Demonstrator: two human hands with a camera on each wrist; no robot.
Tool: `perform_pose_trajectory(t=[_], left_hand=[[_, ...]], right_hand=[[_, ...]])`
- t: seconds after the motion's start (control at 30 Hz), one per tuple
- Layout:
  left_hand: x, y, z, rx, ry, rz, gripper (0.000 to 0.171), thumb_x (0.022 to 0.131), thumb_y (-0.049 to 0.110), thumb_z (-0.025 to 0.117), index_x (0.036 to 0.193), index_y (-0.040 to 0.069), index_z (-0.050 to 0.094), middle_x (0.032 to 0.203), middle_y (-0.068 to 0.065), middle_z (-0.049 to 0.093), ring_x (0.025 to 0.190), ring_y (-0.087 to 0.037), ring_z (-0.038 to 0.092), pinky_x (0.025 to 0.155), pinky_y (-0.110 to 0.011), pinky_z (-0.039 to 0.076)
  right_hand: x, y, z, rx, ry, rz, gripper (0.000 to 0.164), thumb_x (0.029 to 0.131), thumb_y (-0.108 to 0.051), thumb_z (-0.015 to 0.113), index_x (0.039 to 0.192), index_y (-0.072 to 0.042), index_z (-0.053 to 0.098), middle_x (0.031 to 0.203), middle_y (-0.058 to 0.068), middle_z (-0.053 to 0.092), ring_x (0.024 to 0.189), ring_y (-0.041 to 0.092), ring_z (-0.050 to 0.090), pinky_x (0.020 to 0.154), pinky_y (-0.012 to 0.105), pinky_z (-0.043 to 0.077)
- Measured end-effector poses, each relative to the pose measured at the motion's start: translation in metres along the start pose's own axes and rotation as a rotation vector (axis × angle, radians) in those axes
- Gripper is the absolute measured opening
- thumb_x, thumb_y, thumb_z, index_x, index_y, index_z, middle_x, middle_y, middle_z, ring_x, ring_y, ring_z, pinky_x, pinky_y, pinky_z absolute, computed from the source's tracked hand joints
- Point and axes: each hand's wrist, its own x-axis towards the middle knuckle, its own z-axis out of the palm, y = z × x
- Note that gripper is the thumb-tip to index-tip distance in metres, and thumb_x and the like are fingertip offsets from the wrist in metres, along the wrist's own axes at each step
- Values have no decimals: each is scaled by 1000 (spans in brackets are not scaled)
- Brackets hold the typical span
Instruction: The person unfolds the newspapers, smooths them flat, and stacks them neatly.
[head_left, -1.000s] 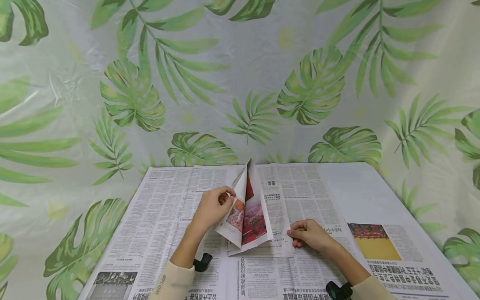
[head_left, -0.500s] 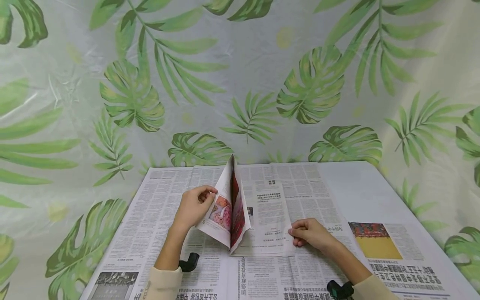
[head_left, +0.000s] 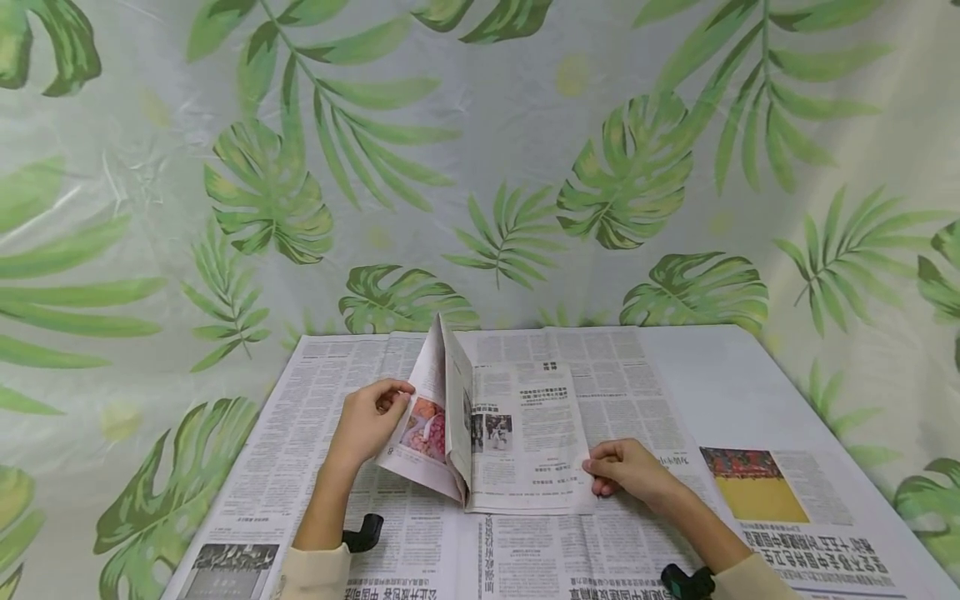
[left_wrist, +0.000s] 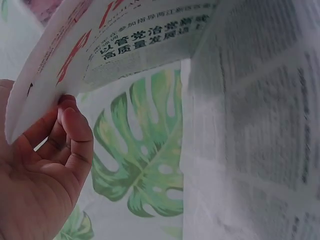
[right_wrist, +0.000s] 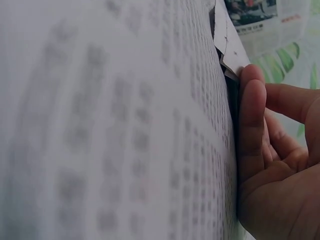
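A small folded newspaper (head_left: 536, 458) lies across the middle of the table, with its left leaves raised steeply and parted into a wedge. My left hand (head_left: 367, 421) pinches the outer edge of the raised leaf (head_left: 426, 429), which carries a pink and orange flower picture. In the left wrist view, thumb and fingers of that hand (left_wrist: 50, 170) meet at the edge of a page with red and black print. My right hand (head_left: 628, 471) pinches the flat part's lower right edge. From the right wrist, this hand (right_wrist: 280, 145) shows fingertips at the paper's corner.
Spread newspaper sheets (head_left: 322, 433) cover most of the table. A bare white strip of table (head_left: 697, 375) shows at the back right. Behind the table hangs a pale curtain (head_left: 517, 125) with green leaf prints.
My left hand has moved left, drawing the raised leaves over with it. More of the flat right page is uncovered, including a black-and-white photo. The right hand has stayed nearly still.
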Motion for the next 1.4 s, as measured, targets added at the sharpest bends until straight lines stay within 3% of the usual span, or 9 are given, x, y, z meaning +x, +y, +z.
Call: perform_pose_trajectory(t=[0.17, 0.4, 0.67, 0.9, 1.17, 1.4], left_hand=[[-3, -13, -3, 15, 5, -29, 15, 100, 15, 66, 109, 14, 77, 86, -1, 71, 74, -12, 60, 68, -24, 49], [-6, -30, -1, 37, -6, -100, 23, 100, 14, 64, 119, 7, 75, 94, -5, 75, 82, -12, 66, 74, -24, 52], [-13, -38, -3, -63, -48, -190, 35, 109, 32, 53, 123, 8, 74, 96, -9, 77, 75, -15, 71, 67, -29, 57], [-15, -45, -3, 18, -65, -171, 35, 103, 28, 64, 128, 6, 71, 104, -5, 74, 91, -14, 68, 81, -32, 54], [-16, -49, -1, 15, -83, -194, 34, 98, 20, 69, 128, 5, 70, 96, -4, 73, 80, -11, 66, 72, -24, 51], [-19, -53, -2, 44, -115, -226, 35, 98, 18, 68, 129, 2, 69, 94, -5, 72, 76, -12, 63, 69, -28, 50]], right_hand=[[-4, 1, -5, -8, 2, 10, 45, 101, -21, 68, 128, 15, 60, 79, 6, 73, 70, 12, 70, 64, 26, 59], [-6, 2, -10, 7, -5, 19, 44, 101, -22, 68, 126, 13, 61, 80, 5, 74, 71, 12, 69, 65, 26, 59], [-5, 2, -10, 7, 0, 24, 48, 101, -22, 68, 128, 15, 58, 80, 5, 74, 72, 13, 70, 66, 26, 59], [-5, 2, -11, -13, 10, 33, 48, 101, -24, 68, 129, 14, 59, 75, 3, 72, 67, 11, 67, 63, 26, 58], [-6, 4, -17, -40, 34, 31, 51, 100, -24, 68, 132, 14, 57, 71, 3, 70, 63, 11, 64, 60, 26, 56], [-8, 3, -18, -47, 29, 24, 49, 101, -23, 67, 130, 15, 58, 70, 2, 69, 62, 11, 63, 58, 25, 56]])
